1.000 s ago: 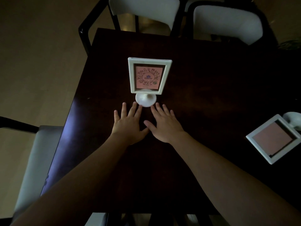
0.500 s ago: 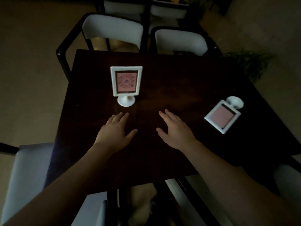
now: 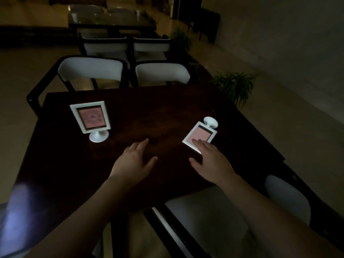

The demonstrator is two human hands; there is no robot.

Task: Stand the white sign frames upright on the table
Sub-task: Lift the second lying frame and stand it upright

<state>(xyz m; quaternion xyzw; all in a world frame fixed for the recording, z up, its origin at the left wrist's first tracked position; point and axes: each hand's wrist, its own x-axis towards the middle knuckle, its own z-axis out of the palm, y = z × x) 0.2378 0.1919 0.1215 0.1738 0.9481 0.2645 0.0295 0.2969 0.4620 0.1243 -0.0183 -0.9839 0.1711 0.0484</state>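
Note:
One white sign frame with a pink card stands upright on its round foot at the left of the dark table. A second white sign frame lies flat at the right, its round foot pointing away from me. My right hand is spread open, with its fingertips over the near edge of the lying frame. My left hand hovers open over the middle of the table, holding nothing.
Two white-backed chairs stand at the table's far side. Another chair is at the near right and one at the near left. A potted plant sits beyond the right corner. Another table stands further back.
Both hands have left the standing frame and moved right. My right hand has reached the lying frame's near edge. My view has swung up and to the right.

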